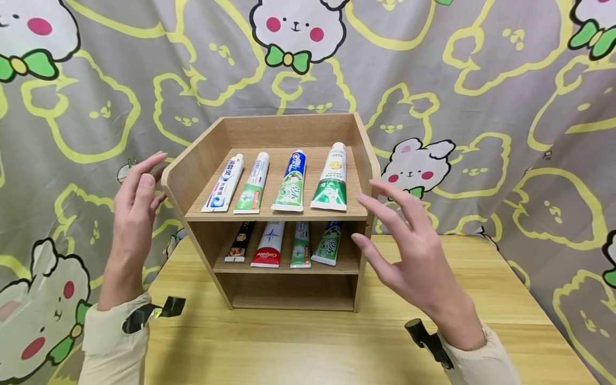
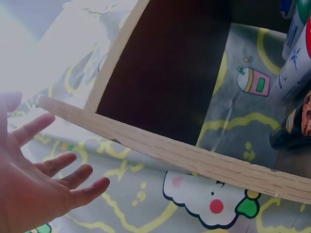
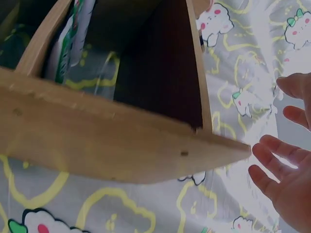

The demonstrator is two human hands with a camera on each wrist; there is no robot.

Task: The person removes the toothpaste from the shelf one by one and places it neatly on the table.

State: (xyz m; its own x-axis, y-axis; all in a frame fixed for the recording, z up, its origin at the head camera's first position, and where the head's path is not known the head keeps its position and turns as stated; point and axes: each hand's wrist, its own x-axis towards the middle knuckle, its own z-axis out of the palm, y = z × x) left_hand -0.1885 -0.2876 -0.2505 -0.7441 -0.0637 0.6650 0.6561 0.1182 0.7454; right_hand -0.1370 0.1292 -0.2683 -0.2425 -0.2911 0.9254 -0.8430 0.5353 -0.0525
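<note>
A wooden three-tier shelf (image 1: 276,216) stands between both hands. On its top tier lie several toothpaste tubes: a white and blue one (image 1: 223,184), a white and green one (image 1: 252,184), a blue and green one (image 1: 291,184) and a larger white and green one (image 1: 333,179). My left hand (image 1: 132,211) is beside the left panel, fingers spread near its upper front corner. Beside the right panel is my right hand (image 1: 416,254), fingers apart and fingertips close to the edge. Both wrist views show empty palms by the shelf's edges.
The middle tier holds more tubes: a black one (image 1: 240,243), a red and white Colgate one (image 1: 267,246), a slim green one (image 1: 300,248) and a blue and green one (image 1: 329,245). Beneath the shelf is a wooden table (image 1: 289,347); a patterned cloth (image 1: 481,96) hangs behind.
</note>
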